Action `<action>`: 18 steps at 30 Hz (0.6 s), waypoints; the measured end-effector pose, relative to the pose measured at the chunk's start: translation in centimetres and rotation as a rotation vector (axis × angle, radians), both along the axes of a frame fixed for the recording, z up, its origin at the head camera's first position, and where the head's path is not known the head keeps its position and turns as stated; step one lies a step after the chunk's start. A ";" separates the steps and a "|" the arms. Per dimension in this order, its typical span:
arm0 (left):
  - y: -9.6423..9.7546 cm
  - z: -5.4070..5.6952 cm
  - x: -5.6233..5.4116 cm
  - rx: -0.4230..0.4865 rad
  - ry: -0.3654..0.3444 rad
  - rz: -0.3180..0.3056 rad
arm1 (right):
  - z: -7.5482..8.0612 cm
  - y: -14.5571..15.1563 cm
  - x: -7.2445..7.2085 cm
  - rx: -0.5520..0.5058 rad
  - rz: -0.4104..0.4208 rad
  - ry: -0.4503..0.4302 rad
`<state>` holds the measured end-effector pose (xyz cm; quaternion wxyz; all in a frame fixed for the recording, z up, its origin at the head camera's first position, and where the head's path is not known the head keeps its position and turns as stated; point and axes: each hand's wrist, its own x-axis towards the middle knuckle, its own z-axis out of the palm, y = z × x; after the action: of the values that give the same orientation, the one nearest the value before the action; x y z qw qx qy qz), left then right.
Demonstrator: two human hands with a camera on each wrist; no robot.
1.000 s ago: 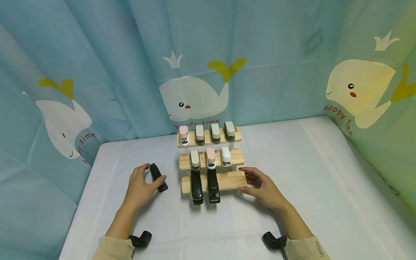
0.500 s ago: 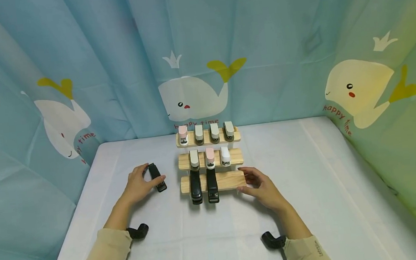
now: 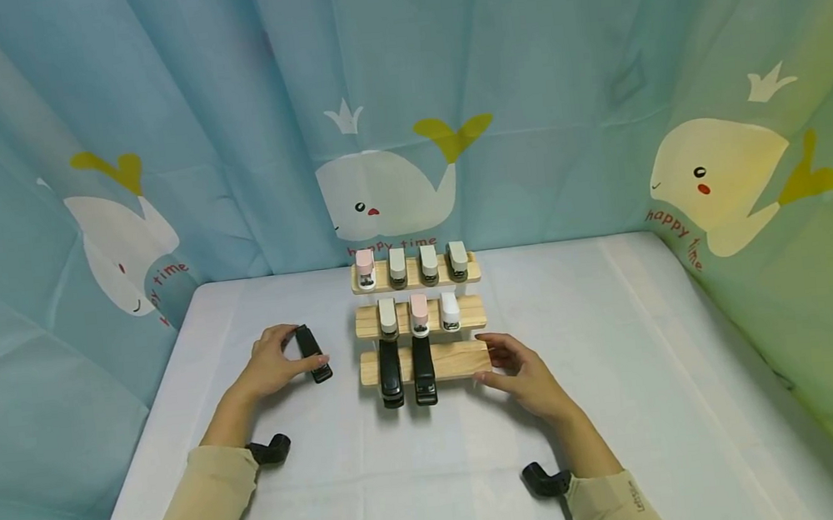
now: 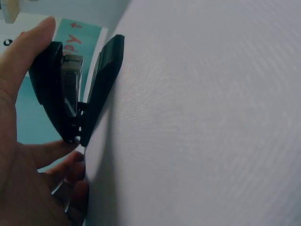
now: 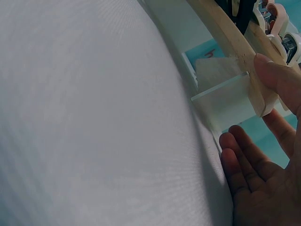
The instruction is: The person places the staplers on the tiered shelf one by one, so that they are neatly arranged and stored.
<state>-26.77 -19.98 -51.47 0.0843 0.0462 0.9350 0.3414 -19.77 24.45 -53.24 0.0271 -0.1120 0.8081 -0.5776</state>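
At the table's left, a black stapler [image 3: 314,355] rests on the white cloth. My left hand [image 3: 272,368] holds it, thumb on its upper arm and forefinger at the hinge end. In the left wrist view this stapler [image 4: 49,92] has its two arms spread in a V. My right hand [image 3: 524,375] grips the right end of the lowest shelf [image 3: 464,359] of a three-tier wooden rack, thumb in front and forefinger behind. The right wrist view shows the thumb [image 5: 270,70] on the wood, the other fingers below beside a clear support [image 5: 223,96].
Two black staplers [image 3: 424,372] stand on the lowest shelf, left and middle. Three small staplers [image 3: 419,314] line the middle shelf [image 3: 472,311], and several more the top one [image 3: 428,265]. A blue whale-print curtain [image 3: 560,112] hangs behind the table.
My left wrist has shifted slightly forward and left while its fingers stay on the stapler. My right hand keeps its place on the rack.
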 end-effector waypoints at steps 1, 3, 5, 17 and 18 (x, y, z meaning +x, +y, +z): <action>0.0 0.1 0.0 0.001 -0.001 0.001 | 0.0 0.0 0.0 0.001 -0.001 -0.001; 0.0 0.2 0.0 0.006 -0.001 0.002 | 0.0 0.0 0.0 0.002 -0.002 -0.002; 0.0 0.2 0.1 0.009 0.003 0.003 | -0.1 0.0 -0.1 0.003 -0.002 -0.003; 0.1 -0.5 0.3 0.057 0.005 0.049 | 0.0 -0.1 0.0 0.011 -0.003 -0.003; 0.1 -0.6 0.3 0.065 0.002 0.055 | 0.0 -0.1 0.0 0.008 -0.004 -0.004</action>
<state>-26.48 -19.92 -52.02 0.0725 0.0234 0.9244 0.3739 -19.74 24.38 -53.20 0.0280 -0.1091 0.8107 -0.5746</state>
